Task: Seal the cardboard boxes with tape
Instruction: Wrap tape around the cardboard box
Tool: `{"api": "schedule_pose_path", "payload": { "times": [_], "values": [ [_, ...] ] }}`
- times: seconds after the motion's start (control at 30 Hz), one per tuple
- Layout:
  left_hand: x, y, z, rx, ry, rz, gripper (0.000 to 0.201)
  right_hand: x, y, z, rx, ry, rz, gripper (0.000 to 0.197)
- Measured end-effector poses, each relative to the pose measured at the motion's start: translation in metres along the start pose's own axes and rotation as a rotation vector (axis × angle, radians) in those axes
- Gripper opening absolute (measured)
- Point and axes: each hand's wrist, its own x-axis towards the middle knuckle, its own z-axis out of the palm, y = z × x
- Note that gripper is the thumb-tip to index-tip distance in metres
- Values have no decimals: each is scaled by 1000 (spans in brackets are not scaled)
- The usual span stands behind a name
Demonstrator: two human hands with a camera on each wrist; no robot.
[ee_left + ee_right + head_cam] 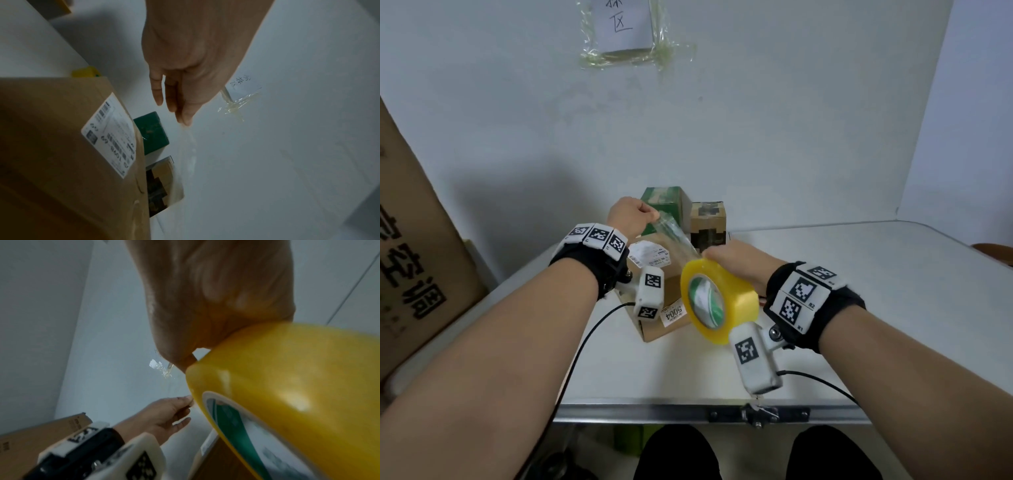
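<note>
While right hand (736,260) grasps tape roll (719,301), left hand (630,214) pinches tape strip (676,236).

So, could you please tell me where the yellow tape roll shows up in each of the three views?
Head: the tape roll sits lower centre, held by the right hand above the brown box.
Left wrist: the roll is not in it; only the pulled clear strip below the left hand.
Right wrist: the roll fills the lower right.
Shared landmark: the taped paper note on the wall.
</note>
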Motion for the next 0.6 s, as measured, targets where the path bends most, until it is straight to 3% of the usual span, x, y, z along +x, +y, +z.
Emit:
{"api": "schedule_pose_path", "payload": {
  "times": [0.1,0.23,0.6],
  "values": [
    [6,-3,5,90,-51,1,15,13,8,8,-53,10,17,20],
    [15,-11,10,106,-139,-83,16,23,15,12,-55,11,12,33],
    [20,-26,26,69,-171,-236,15,31,18,17,-35,21,6,48]
  ]
}}
